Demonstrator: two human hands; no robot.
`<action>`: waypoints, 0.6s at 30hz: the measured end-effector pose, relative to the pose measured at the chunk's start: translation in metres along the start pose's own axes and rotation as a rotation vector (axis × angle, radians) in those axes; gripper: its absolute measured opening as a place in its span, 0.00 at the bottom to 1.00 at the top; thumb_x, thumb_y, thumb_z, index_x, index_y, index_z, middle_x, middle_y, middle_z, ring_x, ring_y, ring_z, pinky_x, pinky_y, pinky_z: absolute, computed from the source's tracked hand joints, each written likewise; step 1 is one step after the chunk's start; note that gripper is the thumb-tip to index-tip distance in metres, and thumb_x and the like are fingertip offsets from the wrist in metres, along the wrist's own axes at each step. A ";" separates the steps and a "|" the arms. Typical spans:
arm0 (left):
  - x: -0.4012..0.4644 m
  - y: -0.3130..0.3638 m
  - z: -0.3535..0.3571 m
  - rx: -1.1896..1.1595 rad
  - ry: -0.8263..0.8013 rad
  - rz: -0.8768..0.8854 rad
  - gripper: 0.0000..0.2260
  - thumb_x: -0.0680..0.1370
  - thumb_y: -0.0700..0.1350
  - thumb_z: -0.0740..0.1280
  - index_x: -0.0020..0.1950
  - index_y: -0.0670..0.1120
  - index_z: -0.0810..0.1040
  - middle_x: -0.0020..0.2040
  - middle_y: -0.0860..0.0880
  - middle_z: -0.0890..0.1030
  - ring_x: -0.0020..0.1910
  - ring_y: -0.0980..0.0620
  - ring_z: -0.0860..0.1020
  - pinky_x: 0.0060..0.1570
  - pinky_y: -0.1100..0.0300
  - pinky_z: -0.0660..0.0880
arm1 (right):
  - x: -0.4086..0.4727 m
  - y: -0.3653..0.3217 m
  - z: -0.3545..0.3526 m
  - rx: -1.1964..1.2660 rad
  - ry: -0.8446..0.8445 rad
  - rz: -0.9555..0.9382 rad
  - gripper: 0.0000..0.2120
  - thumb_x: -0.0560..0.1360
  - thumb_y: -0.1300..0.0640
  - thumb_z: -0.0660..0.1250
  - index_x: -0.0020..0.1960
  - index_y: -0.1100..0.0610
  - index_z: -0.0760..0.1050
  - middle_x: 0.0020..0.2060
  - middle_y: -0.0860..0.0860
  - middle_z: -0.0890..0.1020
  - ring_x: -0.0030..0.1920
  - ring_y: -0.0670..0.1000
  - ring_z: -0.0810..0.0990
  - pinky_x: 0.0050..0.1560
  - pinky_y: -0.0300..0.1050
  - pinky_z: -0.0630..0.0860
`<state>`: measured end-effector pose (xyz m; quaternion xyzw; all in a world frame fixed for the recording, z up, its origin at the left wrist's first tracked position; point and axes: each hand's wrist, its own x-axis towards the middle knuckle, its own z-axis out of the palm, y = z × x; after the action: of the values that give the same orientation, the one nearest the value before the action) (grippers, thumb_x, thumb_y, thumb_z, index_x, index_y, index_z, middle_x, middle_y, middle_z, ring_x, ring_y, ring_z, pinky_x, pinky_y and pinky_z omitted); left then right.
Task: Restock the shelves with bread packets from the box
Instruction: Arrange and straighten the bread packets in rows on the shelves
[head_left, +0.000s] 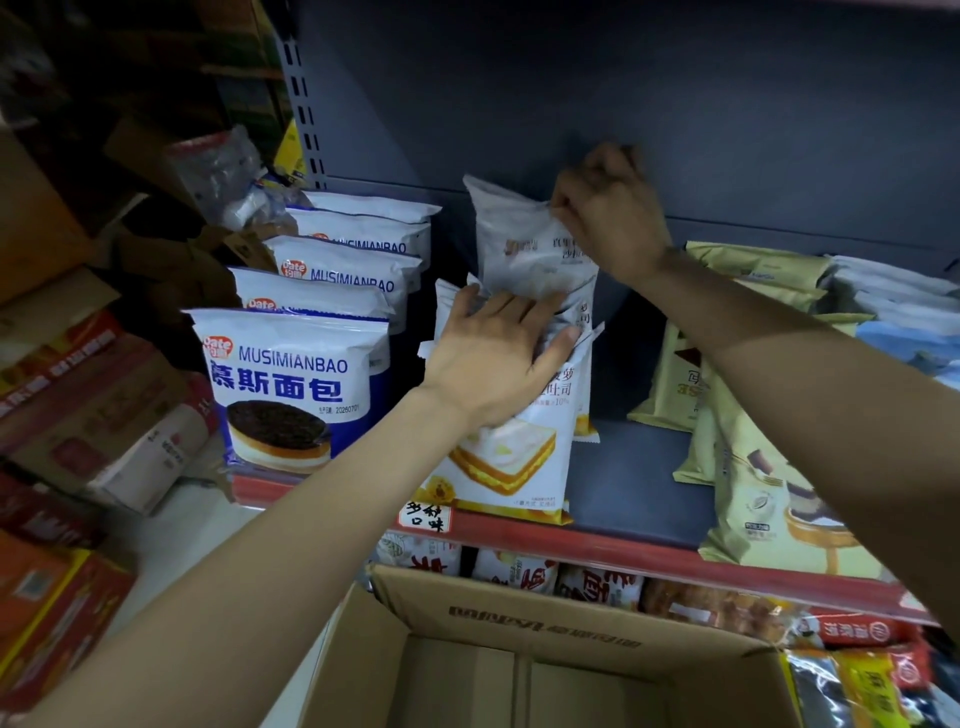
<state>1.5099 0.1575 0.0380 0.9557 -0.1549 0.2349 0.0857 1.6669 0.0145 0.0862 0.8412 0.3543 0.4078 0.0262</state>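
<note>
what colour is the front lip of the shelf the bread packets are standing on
Red. The shelf's front lip is a red strip carrying a handwritten white price label, seen in the head view.

Dim overall, light from above and behind the camera. Front row of glossy white-and-blue bread packets (296, 384) is well lit and sharp, print legible. Dark grey metal shelf back panel (675, 104) sits in deep shadow. Right hand (608, 213) is underexposed and slightly motion-blurred. Stacked red-and-brown cardboard cartons (78, 415) at left are soft, smeared. Wide-angle bending stretches both forearms at the edges.
</note>
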 end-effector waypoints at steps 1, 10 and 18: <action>0.001 0.000 0.000 0.000 -0.036 -0.008 0.31 0.76 0.60 0.41 0.70 0.48 0.71 0.57 0.46 0.80 0.60 0.46 0.75 0.65 0.48 0.60 | -0.003 0.000 0.001 0.081 -0.081 0.000 0.05 0.72 0.59 0.65 0.42 0.60 0.74 0.35 0.56 0.80 0.50 0.57 0.73 0.53 0.49 0.63; 0.005 -0.002 0.002 -0.013 -0.096 -0.020 0.35 0.74 0.62 0.37 0.73 0.48 0.66 0.61 0.46 0.78 0.64 0.46 0.71 0.66 0.50 0.56 | -0.004 0.010 -0.005 0.433 -0.426 0.339 0.12 0.74 0.55 0.69 0.53 0.61 0.78 0.53 0.58 0.78 0.52 0.56 0.76 0.46 0.42 0.67; 0.006 -0.001 0.000 -0.003 -0.145 -0.032 0.38 0.72 0.62 0.34 0.75 0.50 0.62 0.65 0.47 0.75 0.67 0.47 0.67 0.67 0.51 0.54 | 0.006 -0.015 0.012 0.423 -0.392 0.544 0.11 0.74 0.53 0.68 0.50 0.61 0.81 0.59 0.57 0.75 0.58 0.55 0.75 0.61 0.42 0.68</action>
<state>1.5153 0.1570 0.0402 0.9725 -0.1459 0.1636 0.0793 1.6692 0.0319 0.0773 0.9531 0.1827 0.1494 -0.1895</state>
